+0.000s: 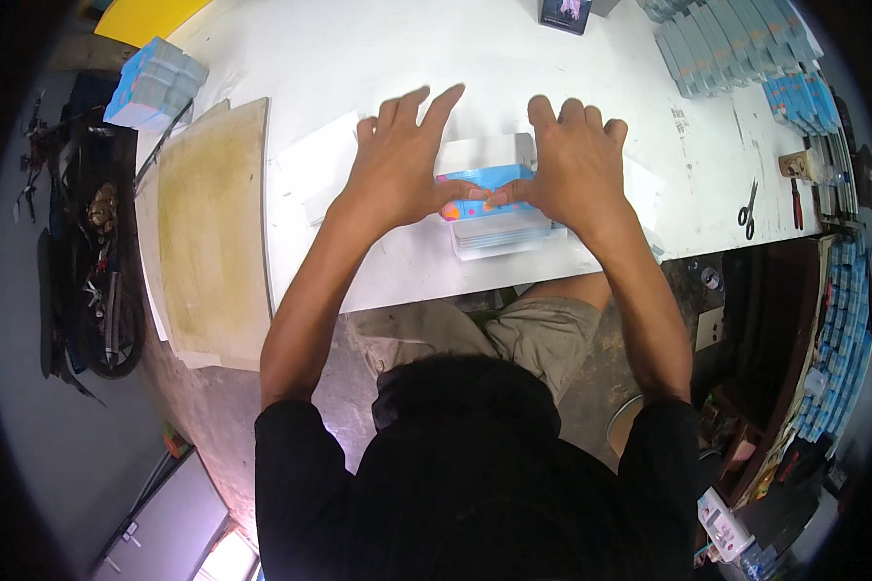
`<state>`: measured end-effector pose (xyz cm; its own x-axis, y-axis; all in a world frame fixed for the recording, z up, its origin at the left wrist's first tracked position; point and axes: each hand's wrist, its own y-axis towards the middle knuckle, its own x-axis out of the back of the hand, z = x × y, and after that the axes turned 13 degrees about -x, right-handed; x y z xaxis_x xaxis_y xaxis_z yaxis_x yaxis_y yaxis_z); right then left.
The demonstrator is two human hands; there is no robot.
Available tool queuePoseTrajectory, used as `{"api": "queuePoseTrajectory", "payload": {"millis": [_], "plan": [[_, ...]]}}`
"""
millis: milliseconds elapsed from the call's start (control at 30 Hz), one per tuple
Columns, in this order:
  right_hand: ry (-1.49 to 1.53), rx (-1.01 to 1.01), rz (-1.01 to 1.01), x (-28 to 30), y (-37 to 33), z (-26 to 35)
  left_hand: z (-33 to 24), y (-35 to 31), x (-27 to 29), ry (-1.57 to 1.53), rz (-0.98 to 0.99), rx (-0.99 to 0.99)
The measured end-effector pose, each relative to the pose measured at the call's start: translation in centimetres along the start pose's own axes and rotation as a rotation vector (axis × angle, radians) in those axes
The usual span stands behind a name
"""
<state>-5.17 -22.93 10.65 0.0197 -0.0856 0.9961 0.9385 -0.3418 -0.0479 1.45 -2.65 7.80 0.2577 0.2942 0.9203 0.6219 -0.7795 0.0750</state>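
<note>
My left hand (394, 179) and my right hand (581, 165) reach over the near part of the white table, fingers spread and stretched away from me. Both thumbs meet tip to tip on a small blue printed card piece (502, 178) with orange and pink spots, which looks like a folding carton. Behind the blue face, between my hands, stands a whitish-grey panel (484, 152). Just in front lies a layered stack of pale folded cards (502, 235). White sheets (325, 160) lie left of my left hand.
A stained flat board (213, 223) covers the table's left end, with a blue and grey carton stack (155, 85) behind it. Scissors (747, 211), a red-handled tool (796, 203) and a cup (794, 166) lie right. Grey carton rows (736, 48) fill the far right; a dark phone-like object (563, 14) is at the back.
</note>
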Motion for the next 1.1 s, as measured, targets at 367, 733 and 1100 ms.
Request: {"api": "queuePoseTrajectory", "payload": {"millis": [367, 733, 1100], "plan": [[0.682, 0.437, 0.015, -2.4, -3.5, -3.7, -1.9, -1.9, 2.0, -0.131, -0.255, -0.215], [0.45, -0.042, -0.161, -2.4, -10.6, -17.5, -2.1, -1.4, 1.4, -0.068, 0.216, -0.241], [0.44, 0.068, 0.358, -0.7, -1.7, -2.8, 1.4, 2.1, 1.2, -0.328, 0.322, -0.137]]}}
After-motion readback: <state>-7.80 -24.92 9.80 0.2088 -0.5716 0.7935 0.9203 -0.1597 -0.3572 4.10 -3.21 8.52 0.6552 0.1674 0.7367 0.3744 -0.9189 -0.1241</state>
